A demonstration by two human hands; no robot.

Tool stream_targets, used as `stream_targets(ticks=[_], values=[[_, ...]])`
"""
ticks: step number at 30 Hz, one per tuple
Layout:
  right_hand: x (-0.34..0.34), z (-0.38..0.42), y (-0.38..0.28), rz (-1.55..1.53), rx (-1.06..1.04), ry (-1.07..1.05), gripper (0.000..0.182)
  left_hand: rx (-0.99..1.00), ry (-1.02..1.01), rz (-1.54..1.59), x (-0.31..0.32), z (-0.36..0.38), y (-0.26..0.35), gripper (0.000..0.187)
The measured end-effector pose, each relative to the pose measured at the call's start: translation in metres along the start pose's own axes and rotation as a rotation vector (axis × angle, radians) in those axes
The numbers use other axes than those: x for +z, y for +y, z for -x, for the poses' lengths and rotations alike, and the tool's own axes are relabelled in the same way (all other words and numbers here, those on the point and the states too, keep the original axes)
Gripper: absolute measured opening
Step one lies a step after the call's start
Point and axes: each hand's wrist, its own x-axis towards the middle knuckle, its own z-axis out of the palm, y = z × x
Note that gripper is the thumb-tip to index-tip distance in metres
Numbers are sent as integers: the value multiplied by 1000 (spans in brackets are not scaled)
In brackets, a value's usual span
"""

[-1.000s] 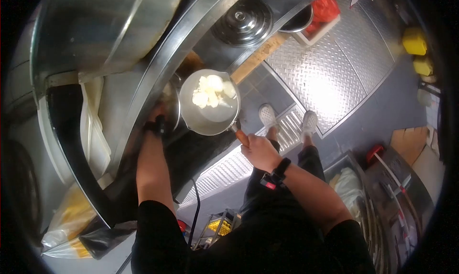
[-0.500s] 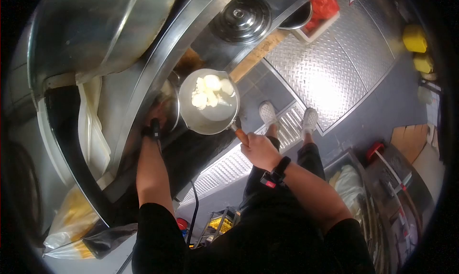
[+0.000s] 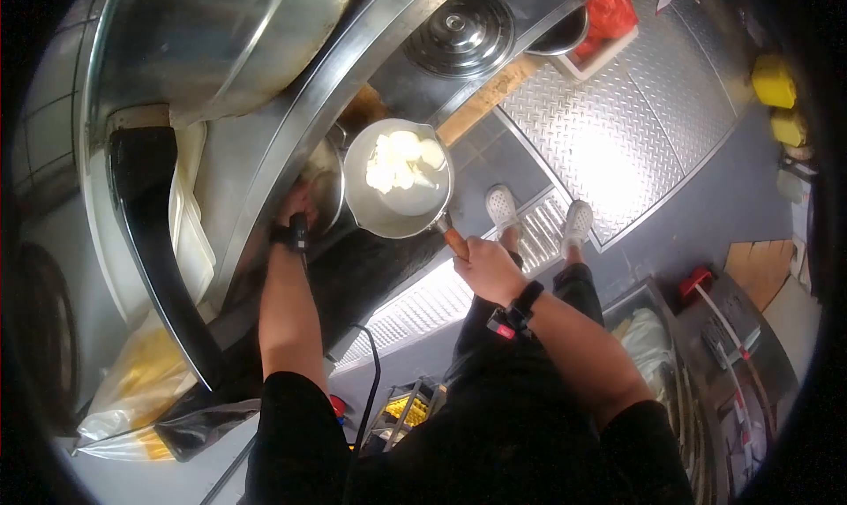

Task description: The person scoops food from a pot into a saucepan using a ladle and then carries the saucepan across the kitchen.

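My right hand (image 3: 490,270) is closed around the wooden handle (image 3: 456,244) of a light metal saucepan (image 3: 375,212). The pan has pouring lips on its rim and is held level, with its bowl up and to the left of the hand. Inside it lie pale, yellowish-white rounded lumps (image 3: 401,159), whose kind I cannot make out. My left hand (image 3: 298,203) reaches into shadow under the counter's metal edge, beside a round metal vessel (image 3: 329,187) partly hidden behind the saucepan. Its fingers are too dark to show whether they grip anything.
A steel lid (image 3: 459,30) sits beyond the saucepan, near a wooden strip (image 3: 490,97). A white tub (image 3: 593,59) holds a red bag. To the left stand a large steel vessel (image 3: 212,46) and a black curved bar (image 3: 159,240). A black cord (image 3: 374,373) hangs between my arms.
The whole view has shifted slightly to the right. The saucepan sits a little higher in the picture, still in my right hand. My left hand stays beside the round vessel.
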Motion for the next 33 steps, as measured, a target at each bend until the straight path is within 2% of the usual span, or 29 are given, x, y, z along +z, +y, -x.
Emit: stream_targets(ticks=[3,6,8,15,17,18,20,21,23,24,26,29,30,32,33], values=[[3,-1,6,23,-59,31,31,-2,-45,-65,15,23,5,30],[1,-2,7,29,-50,-19,31,71,-36,16,21,33,1,26],[-2,-1,5,53,-65,-16,31,36,93,94,29,42,2,22],[-2,1,5,28,-80,31,30,54,94,168,27,31,-7,21],[-4,3,3,28,-93,31,29,203,-14,-26,12,9,-12,21],[-5,4,3,27,-111,29,28,203,-17,-27,10,4,-7,21],[-2,4,7,39,-108,5,29,-30,-45,333,4,-5,-3,21],[-1,3,9,52,-111,-17,31,-34,-47,330,1,-11,-1,21],[1,3,9,22,-65,-13,31,-195,-111,495,-4,-22,2,19],[2,4,9,-4,-23,-14,31,-202,-112,491,-19,-39,-7,19],[2,5,9,-26,-3,-15,30,-140,-437,461,-51,-80,-32,17],[1,6,7,-45,0,-7,29,-114,-474,506,-47,-72,-25,17],[1,7,6,-45,-13,2,28,-116,-475,509,-53,-80,-32,17],[2,7,8,-26,-26,7,28,-11,-282,382,-68,-101,-47,16],[4,7,9,-13,-40,13,28,-10,-281,387,-62,-95,-47,16]])
